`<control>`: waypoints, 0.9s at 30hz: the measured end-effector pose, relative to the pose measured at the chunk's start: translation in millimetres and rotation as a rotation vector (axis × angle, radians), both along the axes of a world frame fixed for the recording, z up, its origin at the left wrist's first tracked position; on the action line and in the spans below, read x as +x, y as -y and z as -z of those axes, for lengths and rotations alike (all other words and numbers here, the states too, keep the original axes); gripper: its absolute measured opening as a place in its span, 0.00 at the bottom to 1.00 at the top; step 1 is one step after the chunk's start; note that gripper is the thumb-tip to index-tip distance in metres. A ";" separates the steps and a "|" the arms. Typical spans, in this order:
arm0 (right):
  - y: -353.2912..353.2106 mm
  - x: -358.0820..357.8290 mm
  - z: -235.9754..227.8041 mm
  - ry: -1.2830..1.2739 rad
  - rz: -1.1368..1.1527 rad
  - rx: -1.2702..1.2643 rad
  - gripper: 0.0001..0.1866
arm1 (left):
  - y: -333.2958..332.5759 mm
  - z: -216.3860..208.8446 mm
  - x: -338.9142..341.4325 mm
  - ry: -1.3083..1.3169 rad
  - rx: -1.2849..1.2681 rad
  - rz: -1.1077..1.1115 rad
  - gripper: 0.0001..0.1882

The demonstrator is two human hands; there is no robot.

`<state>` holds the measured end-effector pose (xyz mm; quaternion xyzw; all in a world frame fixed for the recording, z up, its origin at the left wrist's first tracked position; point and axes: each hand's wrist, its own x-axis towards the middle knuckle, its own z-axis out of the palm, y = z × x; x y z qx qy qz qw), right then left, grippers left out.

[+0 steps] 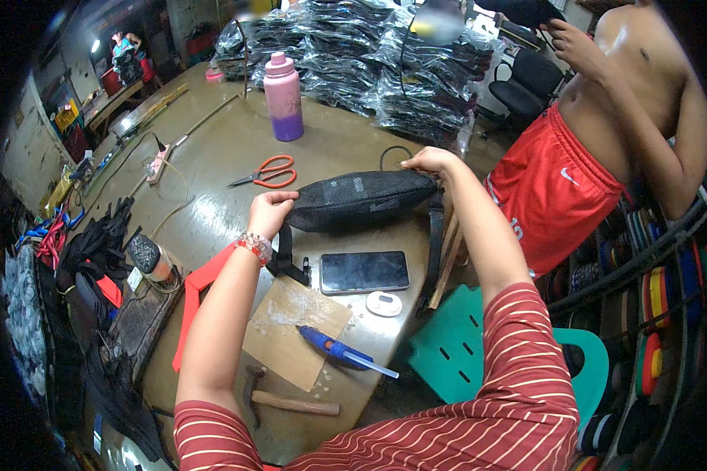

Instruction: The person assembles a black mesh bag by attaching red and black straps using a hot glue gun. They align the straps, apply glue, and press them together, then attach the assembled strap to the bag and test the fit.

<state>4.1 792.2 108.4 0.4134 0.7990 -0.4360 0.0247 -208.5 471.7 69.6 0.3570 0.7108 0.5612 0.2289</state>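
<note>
A black mesh waist bag (365, 202) is stretched lengthwise between my two hands above the table. My left hand (272, 212) pinches its left end, fingers closed. At the opposite end, my right hand (430, 161) grips the upper right corner, its fingers closed too. Black straps hang from both ends of the bag. Just below it lie a dark-screened phone (365, 272) and a small white oval device (384, 304). Behind the bag's left end rest orange-handled scissors (275, 171).
Nearer me are a blue glue gun (334, 345) on a cardboard piece (283, 314) and a hammer (294, 403). A pink-purple bottle (283, 98) stands behind. Plastic-wrapped stacks (353, 59) line the far edge. A person in red shorts (558, 180) stands right, beyond a green chair (456, 337).
</note>
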 end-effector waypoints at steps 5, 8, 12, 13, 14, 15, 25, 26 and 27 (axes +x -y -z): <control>10.4 43.4 5.4 -0.225 0.099 -0.178 0.18 | 1.1 -3.0 6.2 0.040 -0.033 -0.024 0.13; 21.8 50.2 15.9 -0.291 0.254 -0.132 0.15 | 0.1 -3.6 7.9 -0.032 -0.027 -0.062 0.13; 30.2 50.3 13.4 -0.497 0.048 0.656 0.27 | -1.4 -2.3 7.9 -0.043 0.017 -0.067 0.12; 31.5 50.7 10.5 -0.585 -0.154 0.696 0.32 | -1.8 -1.9 7.5 -0.041 0.034 -0.063 0.12; 30.3 51.0 4.7 -0.549 -0.388 0.832 0.32 | -2.1 -1.5 6.9 -0.039 0.023 -0.062 0.12; 30.6 50.5 0.4 -0.494 -0.578 0.962 0.33 | -2.3 -1.2 6.3 -0.036 0.013 -0.060 0.12; 26.7 34.8 -4.7 -0.375 -0.505 0.422 0.08 | -0.5 -3.3 6.0 -0.146 -0.065 -0.059 0.12; 23.7 37.0 -4.1 -0.437 -0.487 0.503 0.07 | 0.1 -3.6 5.9 -0.140 -0.040 -0.053 0.13; 21.7 41.1 -3.3 -0.427 -0.454 0.559 0.07 | -0.4 -3.9 6.0 -0.143 -0.050 -0.056 0.13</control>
